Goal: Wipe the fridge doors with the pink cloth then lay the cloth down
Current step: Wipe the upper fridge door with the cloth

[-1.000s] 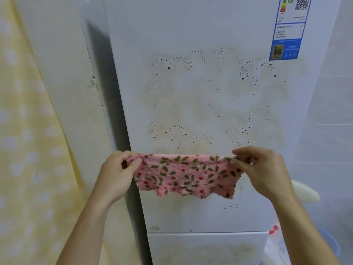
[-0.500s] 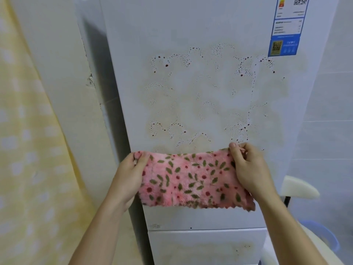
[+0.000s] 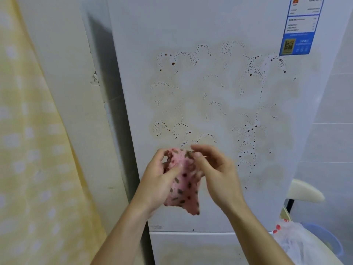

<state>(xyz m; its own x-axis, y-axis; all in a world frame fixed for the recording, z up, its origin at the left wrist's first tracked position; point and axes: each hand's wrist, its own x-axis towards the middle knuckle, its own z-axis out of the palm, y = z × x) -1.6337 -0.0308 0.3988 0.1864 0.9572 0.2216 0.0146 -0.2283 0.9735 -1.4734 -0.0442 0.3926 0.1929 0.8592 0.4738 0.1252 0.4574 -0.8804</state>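
Pink cloth point(image 3: 184, 188) now bunched between left hand point(image 3: 158, 183), blurred right hand point(image 3: 219, 175).

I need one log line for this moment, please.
pink cloth: bunched between hands | left hand: grips it | right hand: touching, grip blurred | fridge door: stained

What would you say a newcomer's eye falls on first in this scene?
Brown speckled stains arc across the middle of the upper fridge door. Just below them, the left hand grips the bunched pink cloth, the blurred right hand against it. A blue label sits top right.
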